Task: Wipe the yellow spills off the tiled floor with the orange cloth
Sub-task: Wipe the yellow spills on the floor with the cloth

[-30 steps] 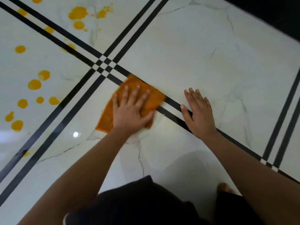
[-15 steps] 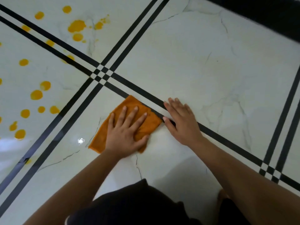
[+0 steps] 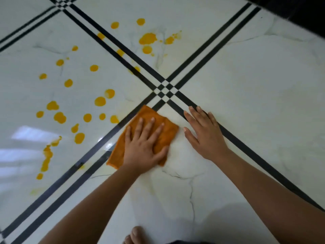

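no readable text, labels, brands or numbers anywhere in view

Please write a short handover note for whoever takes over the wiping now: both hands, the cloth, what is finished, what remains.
Left hand: open, pressed flat on the orange cloth, which lies across the double black stripe near the stripe crossing.
Right hand: open, flat on the tiled floor beside the cloth, holding nothing.
Done: the near tile shows no drops, only a faint yellowish film.
Left: many yellow spills on the left tile, more on the far tile, one long streak at the left edge.
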The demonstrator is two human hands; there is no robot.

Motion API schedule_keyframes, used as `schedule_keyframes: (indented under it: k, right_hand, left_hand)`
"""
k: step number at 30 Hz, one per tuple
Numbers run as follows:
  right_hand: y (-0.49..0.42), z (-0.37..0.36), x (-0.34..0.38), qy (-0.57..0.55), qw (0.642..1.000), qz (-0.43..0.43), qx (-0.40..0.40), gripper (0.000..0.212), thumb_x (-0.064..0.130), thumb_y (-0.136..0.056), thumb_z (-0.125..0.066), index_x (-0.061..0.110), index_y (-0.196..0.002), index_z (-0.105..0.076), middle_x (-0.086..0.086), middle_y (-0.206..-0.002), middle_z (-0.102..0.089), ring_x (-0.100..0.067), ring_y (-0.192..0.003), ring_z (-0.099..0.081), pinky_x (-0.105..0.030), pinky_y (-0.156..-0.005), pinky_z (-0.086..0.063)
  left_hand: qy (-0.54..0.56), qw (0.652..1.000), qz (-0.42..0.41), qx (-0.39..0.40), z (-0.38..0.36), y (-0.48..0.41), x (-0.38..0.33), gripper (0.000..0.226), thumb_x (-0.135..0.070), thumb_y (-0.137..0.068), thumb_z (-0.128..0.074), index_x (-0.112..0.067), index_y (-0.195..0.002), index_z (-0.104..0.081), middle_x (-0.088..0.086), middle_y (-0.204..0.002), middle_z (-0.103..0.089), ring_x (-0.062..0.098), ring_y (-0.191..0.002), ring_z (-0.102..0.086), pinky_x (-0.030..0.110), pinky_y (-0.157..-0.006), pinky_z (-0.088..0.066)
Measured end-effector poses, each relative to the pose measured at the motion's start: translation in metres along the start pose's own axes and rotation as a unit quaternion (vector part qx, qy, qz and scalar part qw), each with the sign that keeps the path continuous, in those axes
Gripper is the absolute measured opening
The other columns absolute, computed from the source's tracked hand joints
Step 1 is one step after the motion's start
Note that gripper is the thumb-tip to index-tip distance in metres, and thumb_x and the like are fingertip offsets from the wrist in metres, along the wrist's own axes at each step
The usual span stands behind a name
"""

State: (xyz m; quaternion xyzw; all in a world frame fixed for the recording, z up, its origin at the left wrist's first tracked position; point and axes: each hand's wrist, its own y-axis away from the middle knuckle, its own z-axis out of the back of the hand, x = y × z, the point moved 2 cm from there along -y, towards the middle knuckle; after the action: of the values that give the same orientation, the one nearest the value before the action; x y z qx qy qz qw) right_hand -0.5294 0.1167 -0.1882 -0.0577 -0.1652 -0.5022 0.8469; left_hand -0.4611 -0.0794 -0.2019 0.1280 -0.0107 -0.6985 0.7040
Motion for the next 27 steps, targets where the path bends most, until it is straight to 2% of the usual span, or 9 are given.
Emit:
schedule_keyframes:
  k: [2, 5, 9, 12, 16, 19, 20, 23, 27]
  right_hand:
    - [-0.018, -0.001, 0.013, -0.003, 1.000, 0.011, 0.000, 0.059, 0.045, -0.093, -0.022, 0.014, -0.142, -0.036, -0.008, -0.150, -0.033, -0.025, -0.142, -0.021, -0.045, -0.113, -0.013]
    - [-0.037, -0.008, 0.037, -0.001, 0.999, 0.041, 0.009, 0.059, 0.045, -0.094, -0.022, 0.013, -0.141, -0.036, -0.009, -0.150, -0.033, -0.026, -0.142, -0.021, -0.045, -0.113, -0.012]
    - [-0.049, -0.017, 0.060, -0.003, 0.997, 0.067, 0.024, 0.062, 0.048, -0.093, -0.019, 0.014, -0.142, -0.034, -0.009, -0.151, -0.031, -0.025, -0.142, -0.019, -0.043, -0.114, -0.009]
    - [-0.047, -0.027, 0.081, -0.007, 0.994, 0.099, 0.051, 0.061, 0.047, -0.093, -0.019, 0.015, -0.143, -0.033, -0.008, -0.151, -0.030, -0.024, -0.142, -0.019, -0.043, -0.114, -0.008]
    - [-0.043, -0.039, 0.102, 0.007, 0.988, 0.135, 0.081, 0.061, 0.048, -0.093, -0.019, 0.016, -0.143, -0.032, -0.006, -0.152, -0.029, -0.022, -0.143, -0.017, -0.042, -0.114, -0.007]
    - [-0.042, -0.040, 0.120, 0.016, 0.985, 0.150, 0.085, 0.062, 0.047, -0.092, -0.018, 0.015, -0.142, -0.034, -0.007, -0.151, -0.032, -0.024, -0.142, -0.021, -0.042, -0.113, -0.009]
    - [-0.043, -0.040, 0.125, 0.016, 0.984, 0.154, 0.085, 0.062, 0.047, -0.092, -0.018, 0.015, -0.142, -0.034, -0.007, -0.151, -0.032, -0.024, -0.142, -0.021, -0.041, -0.113, -0.009]
    - [-0.043, -0.043, 0.142, 0.018, 0.981, 0.169, 0.091, 0.063, 0.048, -0.092, -0.017, 0.016, -0.142, -0.035, -0.007, -0.151, -0.032, -0.023, -0.142, -0.021, -0.042, -0.114, -0.010]
    - [-0.044, -0.053, 0.167, 0.034, 0.972, 0.208, 0.105, 0.063, 0.048, -0.091, -0.018, 0.015, -0.141, -0.038, -0.006, -0.149, -0.035, -0.023, -0.141, -0.024, -0.040, -0.113, -0.011]
  left_hand:
    - [-0.005, 1.000, -0.028, 0.002, 0.007, -0.007, 0.027, 0.069, -0.074, -0.080, -0.014, -0.049, -0.143, -0.002, -0.008, -0.158, -0.006, 0.020, -0.144, 0.008, 0.048, -0.112, 0.011]
    - [0.027, 0.991, 0.130, -0.030, 0.016, -0.011, 0.060, 0.069, -0.071, -0.082, -0.017, -0.046, -0.145, -0.005, -0.011, -0.157, -0.002, 0.020, -0.145, 0.008, 0.047, -0.112, 0.013]
    - [0.007, 0.999, 0.034, -0.023, 0.007, 0.018, 0.066, 0.068, -0.071, -0.082, -0.019, -0.048, -0.144, -0.005, -0.007, -0.158, -0.008, 0.020, -0.145, 0.005, 0.050, -0.114, 0.007]
    - [0.047, 0.983, 0.170, -0.051, 0.011, 0.032, 0.087, 0.069, -0.070, -0.081, -0.021, -0.046, -0.145, -0.008, -0.010, -0.157, -0.007, 0.019, -0.145, 0.004, 0.046, -0.112, 0.011]
    - [0.018, 0.996, 0.081, -0.033, 0.001, 0.072, 0.098, 0.067, -0.070, -0.083, -0.019, -0.048, -0.144, -0.004, -0.007, -0.157, -0.010, 0.019, -0.145, 0.006, 0.048, -0.114, 0.007]
    - [0.054, 0.971, 0.231, -0.043, 0.007, 0.084, 0.122, 0.069, -0.071, -0.081, -0.017, -0.047, -0.144, -0.001, -0.013, -0.155, 0.005, 0.018, -0.144, 0.011, 0.046, -0.113, 0.012]
    - [0.063, 0.969, 0.235, -0.039, 0.005, 0.091, 0.120, 0.070, -0.071, -0.081, -0.016, -0.046, -0.145, 0.000, -0.015, -0.153, 0.008, 0.018, -0.144, 0.012, 0.047, -0.113, 0.012]
    - [0.032, 0.994, 0.106, -0.024, -0.005, 0.122, 0.123, 0.066, -0.071, -0.084, -0.018, -0.046, -0.145, -0.007, -0.010, -0.156, -0.003, 0.021, -0.145, 0.004, 0.051, -0.114, 0.003]
    - [0.054, 0.964, 0.253, -0.056, -0.001, 0.145, 0.163, 0.065, -0.066, -0.084, -0.025, -0.046, -0.145, -0.009, -0.013, -0.154, -0.002, 0.020, -0.145, 0.003, 0.045, -0.113, 0.009]
